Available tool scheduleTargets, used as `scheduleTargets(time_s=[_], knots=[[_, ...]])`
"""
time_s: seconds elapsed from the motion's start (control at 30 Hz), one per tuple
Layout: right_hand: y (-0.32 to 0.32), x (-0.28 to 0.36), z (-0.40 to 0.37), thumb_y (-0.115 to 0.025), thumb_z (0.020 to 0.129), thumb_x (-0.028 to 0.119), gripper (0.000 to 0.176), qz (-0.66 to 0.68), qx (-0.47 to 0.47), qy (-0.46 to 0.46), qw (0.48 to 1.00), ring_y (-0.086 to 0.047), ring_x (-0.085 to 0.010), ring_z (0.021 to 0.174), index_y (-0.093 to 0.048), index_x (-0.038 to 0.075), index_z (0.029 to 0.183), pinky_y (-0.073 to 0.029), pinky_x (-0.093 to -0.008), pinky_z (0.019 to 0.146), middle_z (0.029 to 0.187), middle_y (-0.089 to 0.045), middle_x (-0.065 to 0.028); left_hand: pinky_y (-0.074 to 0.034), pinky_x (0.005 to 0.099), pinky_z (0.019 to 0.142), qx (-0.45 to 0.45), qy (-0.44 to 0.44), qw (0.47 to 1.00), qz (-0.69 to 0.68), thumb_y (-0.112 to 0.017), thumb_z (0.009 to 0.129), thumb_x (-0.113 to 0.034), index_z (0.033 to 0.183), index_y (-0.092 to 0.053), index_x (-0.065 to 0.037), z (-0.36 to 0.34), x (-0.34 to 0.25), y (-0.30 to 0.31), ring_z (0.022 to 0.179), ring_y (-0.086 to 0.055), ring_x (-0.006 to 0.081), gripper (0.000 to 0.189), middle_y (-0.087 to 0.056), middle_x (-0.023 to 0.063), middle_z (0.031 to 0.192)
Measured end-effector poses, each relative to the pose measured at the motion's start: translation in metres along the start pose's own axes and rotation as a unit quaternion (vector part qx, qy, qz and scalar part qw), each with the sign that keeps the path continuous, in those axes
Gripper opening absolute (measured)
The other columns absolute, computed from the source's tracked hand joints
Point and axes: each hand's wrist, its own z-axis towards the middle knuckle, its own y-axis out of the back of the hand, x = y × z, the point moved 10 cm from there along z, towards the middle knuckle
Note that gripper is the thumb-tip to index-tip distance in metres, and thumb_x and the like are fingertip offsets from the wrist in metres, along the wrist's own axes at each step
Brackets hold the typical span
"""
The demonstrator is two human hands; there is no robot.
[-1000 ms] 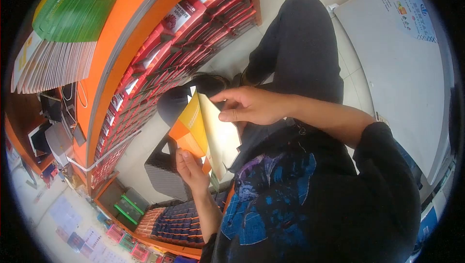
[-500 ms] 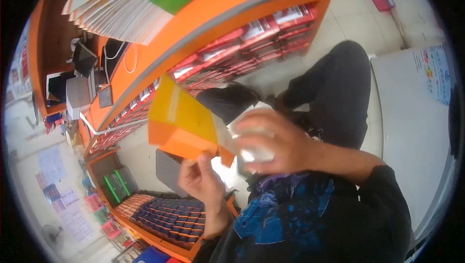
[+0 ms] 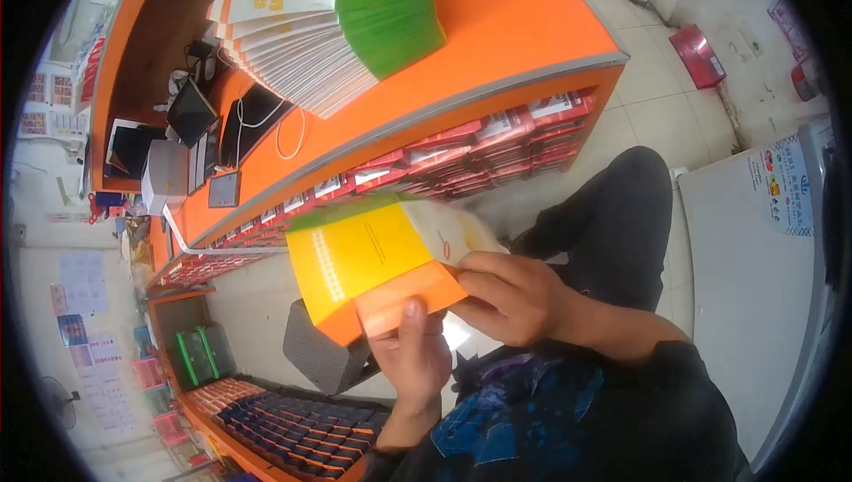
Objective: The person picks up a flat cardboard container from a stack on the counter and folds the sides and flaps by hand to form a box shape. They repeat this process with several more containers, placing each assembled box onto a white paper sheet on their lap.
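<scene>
Pictured holding a part-folded yellow carton in the air, in front of the long edge of an orange desk: pinching its orange flap in the left hand, with thumb uppermost; with the right hand bent against its right end, with fingertips hidden and grip impossible to tell. Lying just beyond the left thumb and left of the right fingers. Stretching lengthwise roughly along that desk edge, with flap pointing toward the black shirt.

Wearing black T-shirt, sleeves reach around elbow, blue print up front (bit of purple too); dark trousers.
</scene>
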Motion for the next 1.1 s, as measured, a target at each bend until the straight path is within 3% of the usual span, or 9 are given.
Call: scheduleTargets(time_s=[0.17, 0.43, 0.5, 0.67, 0.77, 0.87, 1.0, 1.07, 1.1], knots=[[-0.007, -0.022, -0.009, -0.086, 0.088, 0.007, 0.031, 0.158, -0.011, -0.115, 0.981, -0.077, -0.0355, 0.105, -0.072, 0.0, 0.114, -0.067, -0.0388, 0.087, 0.107, -0.072, -0.0144, -0.051, 0.042, 0.113, 0.03, -0.03, 0.988, 0.151, -0.065, 0.11, -0.011, 0.152, -0.051, 0.001, 0.001, 0.009, 0.011, 0.127, -0.067, 0.0269, 0.046, -0.067, 0.016, 0.139], [0.018, -0.033, 0.003, -0.085, 0.092, 0.003, 0.03, 0.14, -0.038, -0.15, 0.978, -0.08, -0.0331, 0.1, -0.07, -0.002, 0.117, -0.067, -0.0387, 0.086, 0.108, -0.077, -0.0169, -0.052, 0.0399, 0.111, 0.163, -0.106, 0.965, 0.175, -0.068, 0.108, -0.006, 0.144, -0.057, 0.005, 0.009, -0.005, -0.016, 0.128, -0.067, 0.0236, 0.04, -0.069, 0.0157, 0.137], [0.018, -0.039, 0.001, -0.084, 0.093, 0.002, 0.029, 0.164, -0.043, -0.196, 0.966, -0.08, -0.0318, 0.098, -0.07, -0.002, 0.119, -0.066, -0.0376, 0.086, 0.106, -0.078, -0.0165, -0.056, 0.0353, 0.105, 0.179, -0.095, 0.934, 0.293, -0.071, 0.105, 0.0, 0.141, -0.06, 0.005, 0.017, 0.006, -0.014, 0.121, -0.071, 0.0217, 0.038, -0.072, 0.0147, 0.134], [0.011, -0.046, 0.0, -0.082, 0.094, 0.0, 0.021, 0.237, -0.018, -0.271, 0.933, -0.08, -0.0278, 0.096, -0.075, 0.001, 0.113, -0.065, -0.0357, 0.085, 0.107, -0.078, -0.0163, -0.059, 0.0278, 0.077, 0.138, -0.064, 0.955, 0.254, -0.077, 0.103, -0.003, 0.125, -0.074, 0.003, 0.032, 0.01, 0.002, 0.091, -0.073, 0.0132, 0.023, -0.08, 0.0096, 0.11], [0.026, -0.038, 0.019, -0.081, 0.095, 0.0, 0.016, 0.147, -0.028, -0.228, 0.962, -0.079, -0.0263, 0.096, -0.076, 0.002, 0.111, -0.065, -0.0348, 0.084, 0.111, -0.077, -0.0165, -0.061, 0.0315, 0.091, 0.129, -0.019, 0.977, 0.166, -0.075, 0.105, -0.001, 0.122, -0.074, 0.005, 0.036, 0.015, 0.005, 0.1, -0.075, 0.0167, 0.018, -0.08, 0.0122, 0.113], [0.02, -0.042, 0.016, -0.079, 0.095, -0.003, 0.018, 0.146, -0.054, -0.219, 0.963, -0.078, -0.0271, 0.096, -0.077, 0.002, 0.112, -0.065, -0.0346, 0.083, 0.111, -0.074, -0.0158, -0.061, 0.0316, 0.091, 0.147, 0.007, 0.987, 0.064, -0.077, 0.104, -0.003, 0.121, -0.073, 0.004, 0.041, 0.014, 0.001, 0.098, -0.076, 0.0173, 0.019, -0.081, 0.0134, 0.11], [0.012, -0.049, 0.012, -0.077, 0.097, -0.004, 0.017, 0.129, -0.054, -0.24, 0.961, -0.077, -0.0239, 0.095, -0.076, -0.001, 0.114, -0.065, -0.033, 0.08, 0.108, -0.074, -0.0138, -0.059, 0.0313, 0.087, 0.09, -0.024, 0.99, 0.102, -0.085, 0.097, -0.006, 0.121, -0.07, 0.001, 0.038, 0.017, 0.004, 0.095, -0.072, 0.0169, 0.029, -0.078, 0.0124, 0.112], [-0.002, -0.074, -0.009, -0.076, 0.1, -0.002, 0.013, 0.279, -0.095, -0.381, 0.876, -0.077, -0.0191, 0.095, -0.075, -0.003, 0.113, -0.065, -0.0313, 0.078, 0.109, -0.075, -0.0132, -0.055, 0.0299, 0.09, 0.164, -0.134, 0.964, 0.16, -0.086, 0.093, -0.001, 0.128, -0.064, 0.0, 0.033, 0.009, -0.011, 0.101, -0.066, 0.0163, 0.041, -0.068, 0.0101, 0.121], [-0.004, -0.074, -0.008, -0.076, 0.1, -0.002, 0.013, 0.278, -0.095, -0.381, 0.877, -0.077, -0.0191, 0.095, -0.075, -0.003, 0.113, -0.065, -0.0313, 0.078, 0.109, -0.075, -0.0132, -0.055, 0.0299, 0.09, 0.165, -0.134, 0.964, 0.159, -0.086, 0.093, -0.001, 0.128, -0.064, 0.0, 0.031, 0.01, -0.01, 0.101, -0.066, 0.0163, 0.041, -0.068, 0.0101, 0.121]])
